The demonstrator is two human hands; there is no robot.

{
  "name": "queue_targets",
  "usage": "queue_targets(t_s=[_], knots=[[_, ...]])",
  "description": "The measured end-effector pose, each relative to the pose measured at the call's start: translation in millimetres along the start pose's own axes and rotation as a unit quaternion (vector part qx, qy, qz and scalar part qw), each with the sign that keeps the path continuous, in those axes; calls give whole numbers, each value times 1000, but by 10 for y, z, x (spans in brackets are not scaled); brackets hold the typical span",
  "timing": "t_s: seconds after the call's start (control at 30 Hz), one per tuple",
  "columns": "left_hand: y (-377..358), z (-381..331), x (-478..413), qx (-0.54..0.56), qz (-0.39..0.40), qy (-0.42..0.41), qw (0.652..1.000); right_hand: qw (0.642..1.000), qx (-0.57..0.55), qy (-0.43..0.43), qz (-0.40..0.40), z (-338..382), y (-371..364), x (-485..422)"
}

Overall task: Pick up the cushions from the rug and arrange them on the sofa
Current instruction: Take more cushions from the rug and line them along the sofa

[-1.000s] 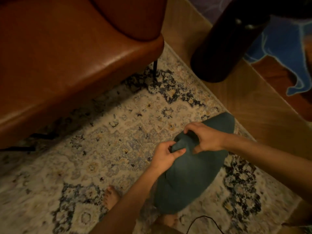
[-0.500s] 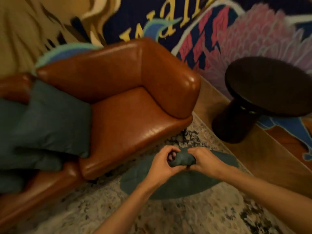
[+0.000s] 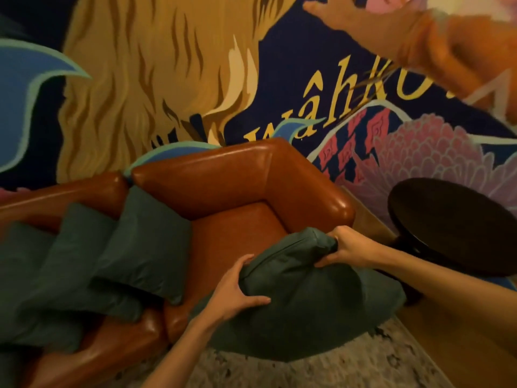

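A dark green cushion (image 3: 305, 301) hangs in the air in front of the brown leather sofa (image 3: 237, 219), over the seat's front edge and the rug (image 3: 335, 368). My left hand (image 3: 237, 289) grips its left upper edge. My right hand (image 3: 347, 247) is closed on its top corner. Three matching green cushions (image 3: 117, 261) lean in an overlapping row against the sofa back on the left. The right end of the seat, beside the armrest, is bare leather.
A round dark side table (image 3: 458, 228) stands right of the sofa on the wooden floor (image 3: 447, 340). A painted mural wall (image 3: 195, 79) rises behind the sofa. The patterned rug runs along the bottom.
Both hands have lifted the cushion off the rug up to the sofa seat's front. The hands have spread apart along its top edge. My view has tilted up toward the wall.
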State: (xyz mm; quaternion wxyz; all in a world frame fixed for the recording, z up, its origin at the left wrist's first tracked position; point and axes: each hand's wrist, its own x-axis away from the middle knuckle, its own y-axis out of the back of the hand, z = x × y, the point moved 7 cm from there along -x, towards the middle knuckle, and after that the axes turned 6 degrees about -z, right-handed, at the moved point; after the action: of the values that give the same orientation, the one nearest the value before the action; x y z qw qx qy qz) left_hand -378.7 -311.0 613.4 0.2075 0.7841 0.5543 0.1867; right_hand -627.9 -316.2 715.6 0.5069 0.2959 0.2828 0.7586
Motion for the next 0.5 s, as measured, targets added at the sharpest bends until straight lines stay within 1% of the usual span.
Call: queue_targets(t_s=[0.07,0.13,0.2,0.27,0.4,0.5], knots=[[100,-119,-56,-20,-29,-26,999,999,-40,-15,1,-27,91,-34],[165,-256,-119,-19,-77,-50,996,996,-78,-31,-20,-119,205,-62],[206,-385,-219,-19,-110,-56,992,991,-116,-50,-42,-270,320,-129],[229,-464,-358,-21,-126,-53,990,987,-139,-65,-51,-430,416,-253],[271,-608,-740,-15,-142,-33,989,983,-158,-65,-65,-606,647,-621],[343,-668,-1048,-3,-160,-8,987,978,-191,-77,-45,-701,818,-931]])
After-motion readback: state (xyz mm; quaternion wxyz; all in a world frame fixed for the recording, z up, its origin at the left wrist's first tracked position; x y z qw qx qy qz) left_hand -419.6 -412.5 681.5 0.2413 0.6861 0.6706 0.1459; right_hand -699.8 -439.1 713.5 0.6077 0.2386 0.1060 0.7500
